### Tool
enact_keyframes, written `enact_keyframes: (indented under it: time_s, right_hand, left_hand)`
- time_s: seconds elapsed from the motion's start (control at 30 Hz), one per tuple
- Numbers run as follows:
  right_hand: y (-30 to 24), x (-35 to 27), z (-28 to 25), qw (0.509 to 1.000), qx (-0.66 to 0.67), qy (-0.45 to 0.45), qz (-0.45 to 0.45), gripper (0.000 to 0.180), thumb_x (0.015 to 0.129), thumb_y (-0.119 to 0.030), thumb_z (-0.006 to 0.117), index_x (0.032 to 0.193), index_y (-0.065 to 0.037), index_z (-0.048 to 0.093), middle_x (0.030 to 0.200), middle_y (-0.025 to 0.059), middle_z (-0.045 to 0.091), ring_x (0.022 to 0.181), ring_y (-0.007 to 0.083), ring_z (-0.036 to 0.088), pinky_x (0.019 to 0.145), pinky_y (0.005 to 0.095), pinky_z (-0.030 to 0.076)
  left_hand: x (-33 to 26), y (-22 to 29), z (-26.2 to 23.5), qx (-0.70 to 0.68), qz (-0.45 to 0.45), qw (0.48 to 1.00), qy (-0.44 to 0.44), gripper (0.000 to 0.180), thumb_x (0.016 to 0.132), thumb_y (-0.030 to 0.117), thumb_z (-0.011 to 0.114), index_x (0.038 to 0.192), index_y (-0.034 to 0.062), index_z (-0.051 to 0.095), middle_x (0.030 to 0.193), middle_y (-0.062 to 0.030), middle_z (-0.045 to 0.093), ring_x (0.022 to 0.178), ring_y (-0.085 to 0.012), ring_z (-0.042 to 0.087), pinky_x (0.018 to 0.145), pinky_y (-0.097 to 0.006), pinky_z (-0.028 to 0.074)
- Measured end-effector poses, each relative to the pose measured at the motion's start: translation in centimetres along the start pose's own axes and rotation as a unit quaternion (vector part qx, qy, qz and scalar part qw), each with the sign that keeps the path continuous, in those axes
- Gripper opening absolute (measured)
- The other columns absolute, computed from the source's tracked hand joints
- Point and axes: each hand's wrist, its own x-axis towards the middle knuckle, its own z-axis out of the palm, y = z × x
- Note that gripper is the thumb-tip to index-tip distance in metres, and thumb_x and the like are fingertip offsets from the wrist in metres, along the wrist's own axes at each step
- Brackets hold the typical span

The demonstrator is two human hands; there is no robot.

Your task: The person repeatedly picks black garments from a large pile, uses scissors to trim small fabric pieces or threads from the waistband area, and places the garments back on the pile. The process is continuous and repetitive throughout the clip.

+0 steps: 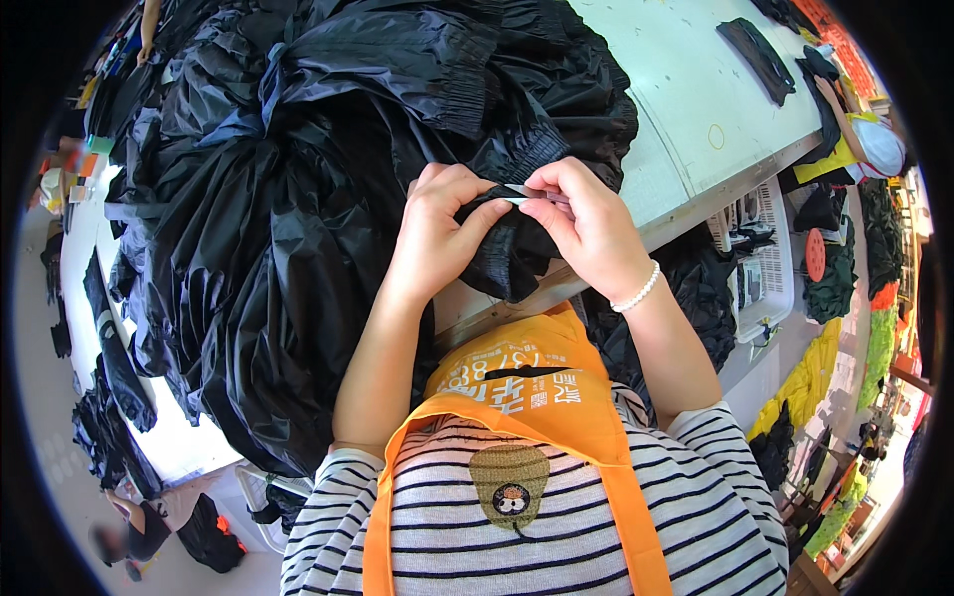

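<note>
In front of my chest, my left hand (434, 226) is closed in a pinch on the edge of a black garment (502, 260). My right hand (593, 221) is closed close beside it, thumb and forefinger nearly meeting the left fingertips. A small pale strip (516, 200) shows between the fingertips. Something slim and dark lies within the right fingers, too covered to name. Part of the garment hangs below the hands at the table's near edge. Just beyond lies a large heap of black garments (268, 258) of thin, shiny cloth, some with gathered elastic edges.
The pale table (676, 109) runs to the upper right, with a folded dark garment (757, 60) on it. A white plastic crate (770, 268) stands below its edge at right. Other people work at the far right (874, 149) and lower left (134, 526). Yellow cloth (803, 382) lies at right.
</note>
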Motion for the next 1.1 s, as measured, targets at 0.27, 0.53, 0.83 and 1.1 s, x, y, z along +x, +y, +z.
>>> enact_keyframes:
  time_s: [0.27, 0.53, 0.83, 1.1]
  right_hand:
    - [1.0, 0.2, 1.0, 0.997, 0.057, 0.053, 0.016, 0.011, 0.088, -0.012, 0.065, 0.091, -0.005, 0.057, 0.079, 0.0090, 0.060, 0.066, 0.0243, 0.061, 0.059, 0.0298, 0.048]
    - [0.3, 0.5, 0.3, 0.984, 0.150, 0.068, 0.069, 0.034, 0.079, -0.008, 0.077, 0.106, -0.003, 0.057, 0.087, 0.0000, 0.054, 0.066, 0.0025, 0.046, 0.061, 0.0171, 0.042]
    - [4.6, -2.8, 3.0, 0.963, 0.177, 0.067, 0.190, 0.042, 0.080, -0.012, 0.074, 0.118, -0.002, 0.057, 0.106, 0.0097, 0.064, 0.081, 0.0071, 0.055, 0.073, 0.0209, 0.046]
    - [4.0, -3.3, 4.8, 0.965, 0.198, 0.021, 0.172, 0.059, 0.080, -0.020, 0.074, 0.133, -0.009, 0.049, 0.101, 0.0149, 0.064, 0.092, 0.0190, 0.061, 0.083, 0.0289, 0.048]
  left_hand:
    - [-0.2, 0.3, -0.4, -0.011, 0.006, 1.000, -0.013, 0.015, 0.076, 0.014, 0.072, 0.084, 0.0018, 0.069, 0.080, -0.0065, 0.063, 0.085, -0.0256, 0.053, 0.081, -0.036, 0.040]
    - [-1.0, 1.3, -2.6, -0.098, 0.007, 0.995, 0.015, 0.014, 0.078, 0.012, 0.068, 0.081, -0.0006, 0.065, 0.079, -0.0078, 0.061, 0.081, -0.0237, 0.053, 0.077, -0.033, 0.041]
    - [-4.6, 1.4, -11.5, -0.457, 0.012, 0.851, 0.260, 0.030, 0.099, 0.029, 0.042, 0.095, 0.0012, 0.053, 0.094, -0.0089, 0.050, 0.094, -0.0208, 0.045, 0.087, -0.035, 0.036]
    - [-5.5, 1.2, -11.6, -0.502, -0.037, 0.805, 0.314, 0.032, 0.100, 0.030, 0.043, 0.098, 0.0012, 0.056, 0.094, -0.0077, 0.054, 0.093, -0.0209, 0.047, 0.089, -0.034, 0.036]
